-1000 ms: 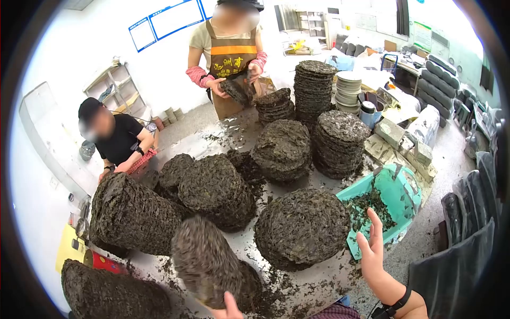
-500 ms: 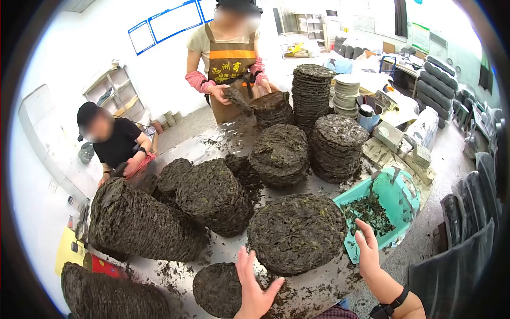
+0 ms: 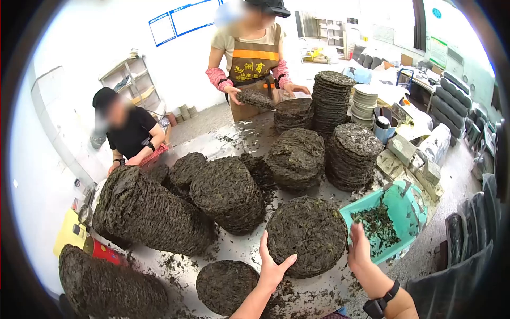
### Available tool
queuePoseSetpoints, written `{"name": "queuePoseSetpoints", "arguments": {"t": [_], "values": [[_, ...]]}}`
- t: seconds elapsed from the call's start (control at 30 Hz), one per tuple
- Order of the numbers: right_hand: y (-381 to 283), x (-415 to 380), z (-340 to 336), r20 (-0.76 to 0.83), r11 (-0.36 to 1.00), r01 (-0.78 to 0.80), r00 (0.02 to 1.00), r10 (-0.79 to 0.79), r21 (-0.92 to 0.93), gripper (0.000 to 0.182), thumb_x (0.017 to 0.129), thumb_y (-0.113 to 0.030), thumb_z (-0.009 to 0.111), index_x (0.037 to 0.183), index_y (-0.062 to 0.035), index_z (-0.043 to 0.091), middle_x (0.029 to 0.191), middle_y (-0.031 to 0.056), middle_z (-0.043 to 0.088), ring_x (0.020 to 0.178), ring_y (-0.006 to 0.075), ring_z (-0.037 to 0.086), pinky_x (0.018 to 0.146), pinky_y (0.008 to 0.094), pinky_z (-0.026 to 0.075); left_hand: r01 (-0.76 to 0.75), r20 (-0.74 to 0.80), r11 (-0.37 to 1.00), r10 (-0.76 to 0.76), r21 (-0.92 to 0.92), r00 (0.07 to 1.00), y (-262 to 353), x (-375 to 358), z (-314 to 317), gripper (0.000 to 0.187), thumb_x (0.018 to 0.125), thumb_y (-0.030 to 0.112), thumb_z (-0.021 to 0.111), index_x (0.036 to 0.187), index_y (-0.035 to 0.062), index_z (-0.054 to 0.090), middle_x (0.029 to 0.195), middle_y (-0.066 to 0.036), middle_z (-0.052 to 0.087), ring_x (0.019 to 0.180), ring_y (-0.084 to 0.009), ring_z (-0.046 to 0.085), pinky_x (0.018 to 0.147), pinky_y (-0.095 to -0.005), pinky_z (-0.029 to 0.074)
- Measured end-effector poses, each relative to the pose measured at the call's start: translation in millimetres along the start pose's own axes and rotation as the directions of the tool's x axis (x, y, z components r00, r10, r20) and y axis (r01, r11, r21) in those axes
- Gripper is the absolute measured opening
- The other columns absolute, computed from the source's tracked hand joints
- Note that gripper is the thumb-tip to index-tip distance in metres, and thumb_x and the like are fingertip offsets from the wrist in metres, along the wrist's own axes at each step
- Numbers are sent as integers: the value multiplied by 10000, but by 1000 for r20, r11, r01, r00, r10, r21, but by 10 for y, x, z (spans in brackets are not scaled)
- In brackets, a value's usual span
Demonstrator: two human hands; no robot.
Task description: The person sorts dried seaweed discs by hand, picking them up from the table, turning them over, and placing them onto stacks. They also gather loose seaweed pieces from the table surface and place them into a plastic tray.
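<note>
At the near edge of a crowded metal table [image 3: 234,135], a person's two bare hands flank a round stack of pressed dark leaf cakes [image 3: 307,235]. Left hand [image 3: 273,265], fingers spread and open, presses flat against the stack's near-left rim; right hand [image 3: 359,251], also open, rests against its right rim, a dark watch band on the wrist. Neither hand closes around anything. Just left of the left hand lies a lower single cake [image 3: 227,286], close to the table's front edge, with crumbled leaf scattered over the strip of bare metal between them. Directly right of the stack, a teal plastic basket [image 3: 401,204] holding loose leaf scraps overhangs the table's right edge, leaving only a narrow gap for the right hand. Behind the stack, toppled and upright stacks fill most of the surface: a long leaning stack [image 3: 149,212] at left, another slumped stack [image 3: 228,194] beside it, and taller piles [image 3: 350,157] toward the far side. Bare table shows mainly in a patch near the far edge. A standing co-worker in a brown apron [image 3: 254,66] holds one cake [image 3: 255,99] over that far edge; a seated co-worker in black [image 3: 133,133] works at the left side.
</note>
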State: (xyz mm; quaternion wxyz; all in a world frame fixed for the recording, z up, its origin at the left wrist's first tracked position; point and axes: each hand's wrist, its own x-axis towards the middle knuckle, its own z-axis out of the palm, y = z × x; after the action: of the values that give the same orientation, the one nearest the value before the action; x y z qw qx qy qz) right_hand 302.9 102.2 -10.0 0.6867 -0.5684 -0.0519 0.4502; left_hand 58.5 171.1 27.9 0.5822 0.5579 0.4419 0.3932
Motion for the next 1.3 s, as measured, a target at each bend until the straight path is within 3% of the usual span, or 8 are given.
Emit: {"name": "queuePoseSetpoints", "arguments": {"t": [0.13,0.23,0.47,0.57,0.7,0.8,1.0,1.3], "values": [[318,-222,-133,58,918,-376,927,372,126,376,955,-256,519,1282,-74,484,1292,35,518,1182,197,478,1059,349,302,41,27,995,-39,-96,999,42,-46,-36,1068,723,153,812,1506,166,86,1542,-173,72,1418,-295,124,1131,-451,197],[444,-13,-242,178,933,-349,927,329,92,334,943,-188,534,1257,-79,497,1239,24,546,1131,213,522,1016,344,360,71,46,995,-68,-75,997,10,-49,-71,1059,725,134,808,1502,172,91,1538,-170,73,1414,-300,127,1128,-450,206],[472,-121,-157,5,939,-207,976,216,-274,349,923,-176,569,1233,-41,485,1181,74,569,1132,235,530,1003,409,404,123,90,971,-106,-206,990,58,-191,-205,1041,730,213,823,1489,121,117,1475,-150,102,1376,-279,173,1132,-420,225],[452,-325,-189,287,901,-427,874,392,72,403,929,-216,564,1282,-60,447,1310,93,504,1183,253,520,1014,442,414,141,107,969,-121,-201,987,257,-307,-196,1025,754,220,801,1497,132,99,1487,-154,88,1400,-272,101,1140,-435,171],[378,-471,-150,191,858,-496,862,469,133,468,950,-303,528,1351,-83,429,1382,63,466,1254,243,459,1067,407,367,104,22,885,-105,-453,994,319,-382,-132,893,860,350,679,1502,242,67,1554,-131,14,1440,-218,-33,1126,-509,62],[24,-599,-69,167,873,-448,891,421,193,559,944,-406,503,1391,-85,402,1434,69,422,1301,243,407,1109,397,305,-43,-28,865,33,-501,999,601,-570,-145,852,927,365,577,1505,143,-8,1563,-183,-84,1449,-280,-73,1139,-449,46],[-790,-121,262,410,944,-120,912,-18,307,574,971,-463,428,1413,-103,360,1487,76,352,1354,243,338,1124,394,259,-308,-103,950,303,-42,948,367,-830,-352,751,936,250,597,1507,150,120,1573,-114,44,1446,-298,93,1146,-501,96],[-1329,1003,1743,369,895,-92,926,-85,437,534,900,-404,558,1329,-109,438,1360,98,470,1260,269,427,1096,458,268,-16,-414,940,166,342,895,-126,-1646,-977,771,897,242,636,1489,82,169,1530,-169,143,1421,-351,124,1145,-479,164]]}}
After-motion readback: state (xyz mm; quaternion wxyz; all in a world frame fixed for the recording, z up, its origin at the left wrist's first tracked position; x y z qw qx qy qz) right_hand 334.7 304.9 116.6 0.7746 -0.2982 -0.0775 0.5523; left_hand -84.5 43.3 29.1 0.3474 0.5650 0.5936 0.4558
